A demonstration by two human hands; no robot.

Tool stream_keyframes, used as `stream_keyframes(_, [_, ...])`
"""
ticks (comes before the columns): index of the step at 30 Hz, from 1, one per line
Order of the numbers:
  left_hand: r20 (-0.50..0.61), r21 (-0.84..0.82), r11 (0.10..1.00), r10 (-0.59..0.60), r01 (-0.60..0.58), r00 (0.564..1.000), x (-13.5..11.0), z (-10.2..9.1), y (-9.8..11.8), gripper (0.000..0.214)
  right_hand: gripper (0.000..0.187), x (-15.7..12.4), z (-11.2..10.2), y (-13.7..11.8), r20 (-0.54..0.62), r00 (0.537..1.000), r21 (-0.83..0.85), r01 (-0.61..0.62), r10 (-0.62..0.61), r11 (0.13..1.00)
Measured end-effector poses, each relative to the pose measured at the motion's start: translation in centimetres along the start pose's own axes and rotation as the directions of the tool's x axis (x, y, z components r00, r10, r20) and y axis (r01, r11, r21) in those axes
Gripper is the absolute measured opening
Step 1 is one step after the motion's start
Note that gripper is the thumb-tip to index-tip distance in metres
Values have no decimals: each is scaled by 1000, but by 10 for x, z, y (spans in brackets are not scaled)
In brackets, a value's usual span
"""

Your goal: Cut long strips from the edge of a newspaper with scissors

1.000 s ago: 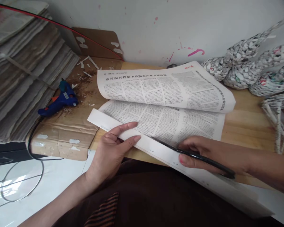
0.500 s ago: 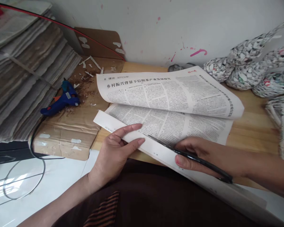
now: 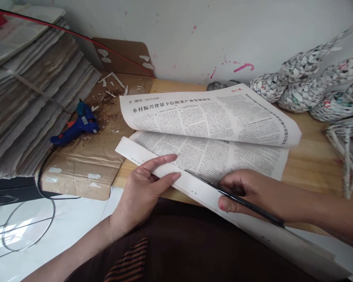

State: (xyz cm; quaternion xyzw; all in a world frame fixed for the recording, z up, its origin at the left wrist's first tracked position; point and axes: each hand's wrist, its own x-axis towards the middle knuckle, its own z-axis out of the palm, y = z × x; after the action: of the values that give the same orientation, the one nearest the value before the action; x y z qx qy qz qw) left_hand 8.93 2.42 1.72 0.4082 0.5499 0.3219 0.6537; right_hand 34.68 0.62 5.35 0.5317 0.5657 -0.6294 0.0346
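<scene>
Left hand (image 3: 139, 192) pinches folded white margin (image 3: 200, 190) of thin black-and-white printed newspaper (image 3: 200, 154), on light wooden counter (image 3: 308, 152); right hand (image 3: 257, 192) grips slim black tool (image 3: 248, 204) along fold. Paper likely light, floppy, tears easily; best pinched at folded edge.

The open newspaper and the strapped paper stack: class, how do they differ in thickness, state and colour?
The newspaper lies thin; the paper stack is many layers thick. The left hand touches the newspaper's near edge; no hand touches the paper stack, which a strap crosses. The newspaper looks whitish; the paper stack's edges look greyer and browner. Both are paper.
</scene>
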Motion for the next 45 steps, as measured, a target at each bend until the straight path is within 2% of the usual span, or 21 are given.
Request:
stream_keyframes(5, [15, 42, 999, -10, 9, 1000, -1, 0, -1, 55, 47, 6, -1, -9, 1, 1000, -55, -16, 16, 998])
stream_keyframes(13, [34, 0, 1000, 11, -11, 999, 0, -1, -5, 51, 50, 13, -2, -25, 6, 1000, -117, -8, 9, 993])
stream_keyframes(18, [33, -13, 1000, 14, -14, 999, 1, -1, -5, 51, 49, 13, -1, -19, 21, 1000, -63, 9, -7, 998])
stream_keyframes(26, [31, -11, 1000, -6, 7, 999, 0, 0, -3, 53, 47, 14, 1, -1, -37, 999, -38, 23, -24, 999])
stream_keyframes(28, [-5, -70, 998, 0, -1, 1000, 3, -3, -1, 51, 48, 13, 0, 1, -40, 999, -34, 21, -22, 999])
stream_keyframes(30, [-87, -101, 994, 26, -35, 996, 8, -8, 1, 51, 49, 12, -2, 0, -50, 999, -37, 7, -9, 999])
stream_keyframes(33, [-149, -71, 996, 49, -60, 988, 12, -15, 4, 55, 49, 10, -5, -7, -37, 999, -43, -32, 30, 999])
stream_keyframes(38, [-77, -48, 999, -1, -3, 997, 5, -14, 7, 64, 49, 11, -8, -27, 24, 999, -31, -38, 39, 999])
stream_keyframes(45, [-70, 1, 1000, 21, -21, 997, 3, -17, 2, 63, 50, 19, -6, -36, 39, 999, -39, -32, 34, 999])
